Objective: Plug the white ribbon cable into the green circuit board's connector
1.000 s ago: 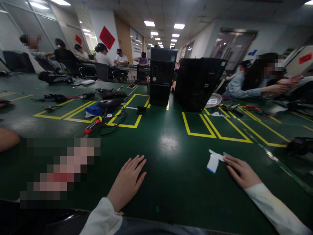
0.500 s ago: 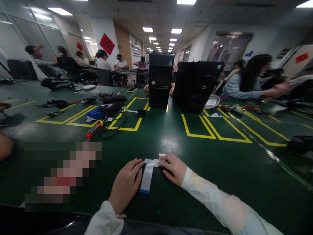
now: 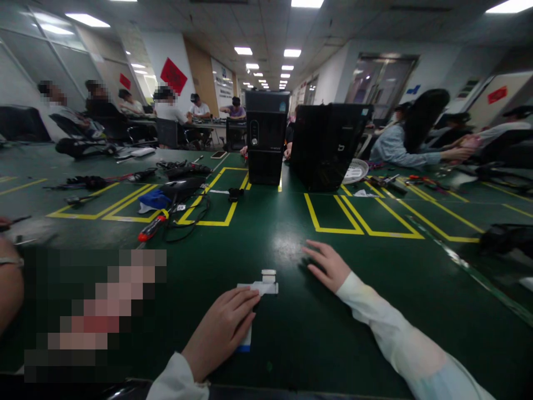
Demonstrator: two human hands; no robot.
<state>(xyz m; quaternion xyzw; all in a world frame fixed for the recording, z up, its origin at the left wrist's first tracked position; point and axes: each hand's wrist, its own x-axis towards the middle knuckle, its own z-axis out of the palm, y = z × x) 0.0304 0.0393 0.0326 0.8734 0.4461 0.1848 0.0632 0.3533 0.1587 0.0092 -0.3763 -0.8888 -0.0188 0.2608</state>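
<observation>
A white flat ribbon cable point(image 3: 266, 287) lies folded on the green table in front of me. Its blue-tipped end point(image 3: 244, 349) points toward me, while a short stub with a pale connector sticks out at the far side. My left hand point(image 3: 227, 328) rests over the cable with fingers stretched flat on it, covering much of the strip that runs toward me. Off to the right of the cable, my right hand point(image 3: 328, 266) is just over the table, fingers spread and holding nothing.
Two black computer towers point(image 3: 266, 139) point(image 3: 328, 144) stand ahead. At left are a red-handled screwdriver point(image 3: 152, 228), a black device with a cord point(image 3: 185, 189) and a blue cloth point(image 3: 152, 199). Another person's arm point(image 3: 8, 283) is at the left edge. Yellow tape outlines mark the table.
My right hand has let go of the cable's far end and moved right. My left hand has shifted right onto the cable. The view has turned slightly.
</observation>
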